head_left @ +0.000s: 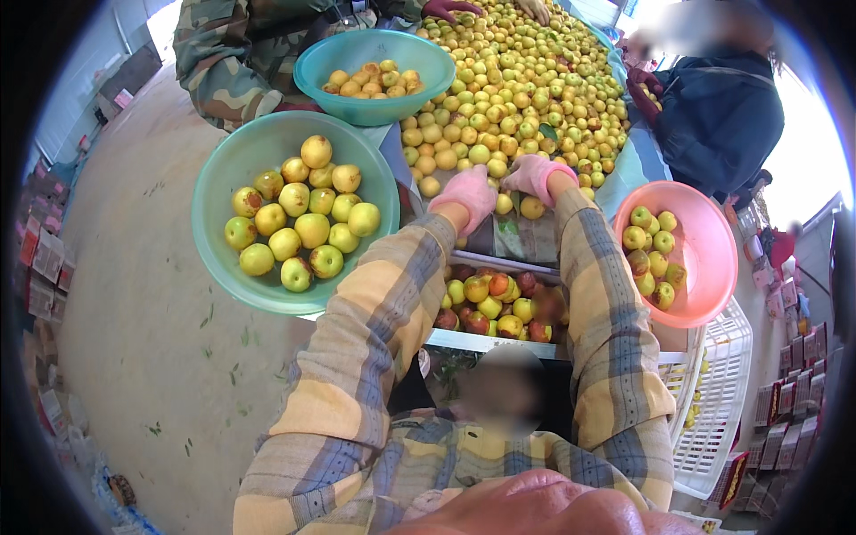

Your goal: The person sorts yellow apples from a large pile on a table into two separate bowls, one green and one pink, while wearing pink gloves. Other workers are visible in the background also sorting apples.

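Observation:
A broad heap of yellow-green fruits (515, 100), apparently jujubes, some with brown patches, covers the sorting table in front of me. My left hand (470, 197), in a pink glove, is at the near edge of the heap; its fingers point away and are hidden, so any fruit in it cannot be seen. Just to its right, my right hand (535, 177), gloved alike, reaches into the same edge with its fingers turned left. Two loose fruits (532, 207) lie just below it. Under my forearms, an open drawer (491, 341) holds redder, browned fruits.
A green basin (221, 267) of fruits stands at left, with a teal basin (374, 110) behind it. At right are a pink basin (712, 254) and a white plastic crate (719, 401). Two people work at the table, one in a camouflage sleeve (221, 67). Stacked boxes (789, 394) line the right.

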`<state>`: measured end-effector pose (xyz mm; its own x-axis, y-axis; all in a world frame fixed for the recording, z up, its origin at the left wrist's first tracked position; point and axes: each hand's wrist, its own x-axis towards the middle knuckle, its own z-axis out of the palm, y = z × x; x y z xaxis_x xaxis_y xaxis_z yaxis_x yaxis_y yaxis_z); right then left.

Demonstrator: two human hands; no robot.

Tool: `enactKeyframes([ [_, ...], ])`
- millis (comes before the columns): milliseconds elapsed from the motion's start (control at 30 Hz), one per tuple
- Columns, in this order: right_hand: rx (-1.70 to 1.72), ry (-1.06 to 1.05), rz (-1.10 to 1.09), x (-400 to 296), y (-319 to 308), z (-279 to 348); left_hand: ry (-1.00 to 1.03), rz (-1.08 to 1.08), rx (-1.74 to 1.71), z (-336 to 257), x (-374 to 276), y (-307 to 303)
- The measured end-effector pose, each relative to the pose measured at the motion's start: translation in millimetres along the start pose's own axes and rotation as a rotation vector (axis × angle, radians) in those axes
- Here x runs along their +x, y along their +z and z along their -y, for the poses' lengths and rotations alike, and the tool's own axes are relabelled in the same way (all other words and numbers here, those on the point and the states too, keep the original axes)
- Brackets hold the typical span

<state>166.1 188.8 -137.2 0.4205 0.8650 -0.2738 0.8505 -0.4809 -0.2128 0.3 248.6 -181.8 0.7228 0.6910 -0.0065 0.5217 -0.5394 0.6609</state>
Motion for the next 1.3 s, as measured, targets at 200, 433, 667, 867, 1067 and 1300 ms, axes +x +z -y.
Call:
enactKeyframes([
  [200,-0.221,-0.029,-0.096,1.1,20.3,13.4,0.038,0.004,0.158,-3.8,-5.2,2.8],
  [433,0.024,-0.125,-0.156,-19.1,10.9,-5.3,0.005,0.103,0.148,-6.5,-2.5,-2.6],
  [667,0.528,-0.245,-0.186,-44.7,2.4,-42.3,0.040,0.070,0.165,-7.9,-7.9,-1.1],
  [867,0.951,-0.320,-0.044,-98.4,-2.3,-29.4,0.053,0.059,0.177,-4.4,-6.8,-3.1],
  [1067,1.210,-0.408,0.129,-140.0,2.7,-28.0,0.089,0.082,0.188,-2.9,-7.1,-1.8],
  [1300,1.528,-0.550,0.195,-151.3,16.1,-34.7,0.130,0.102,0.209,-3.9,-8.2,-1.1],
])
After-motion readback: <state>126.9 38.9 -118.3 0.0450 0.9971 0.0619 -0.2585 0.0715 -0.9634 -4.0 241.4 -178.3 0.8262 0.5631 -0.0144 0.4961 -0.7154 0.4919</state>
